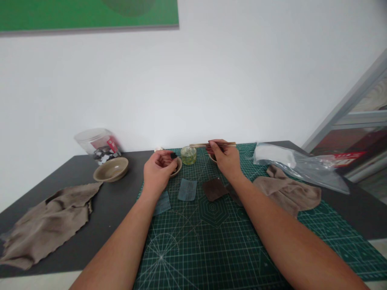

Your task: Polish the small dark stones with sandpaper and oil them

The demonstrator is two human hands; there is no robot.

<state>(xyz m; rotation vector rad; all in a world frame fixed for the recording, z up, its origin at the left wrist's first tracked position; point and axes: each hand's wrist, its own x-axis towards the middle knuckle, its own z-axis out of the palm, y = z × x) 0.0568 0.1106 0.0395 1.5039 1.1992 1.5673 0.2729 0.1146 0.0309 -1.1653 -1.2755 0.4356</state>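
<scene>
My left hand (159, 171) is closed, with a small black piece (173, 155) pinched at its fingertips. It is over a small bowl (179, 166) that it partly hides. My right hand (226, 159) grips a bundle of thin wooden sticks (198, 145), which lies level and points left. Below that hand, the rim of a second small bowl (213, 158) shows. Between both hands stands a clear glass jar (188, 156) with yellowish contents. Nearer to me lie a blue-grey fabric square (187, 190), a brown square (214, 189) and a bluish piece (163, 202) partly behind my left wrist.
A green cutting mat (184, 249) covers much of the dark table (111, 213). To the left are a beige bowl (111, 169), a clear plastic tub (99, 145) and a brown cloth (57, 221). Another brown cloth (287, 189) and a plastic bag (305, 165) lie right.
</scene>
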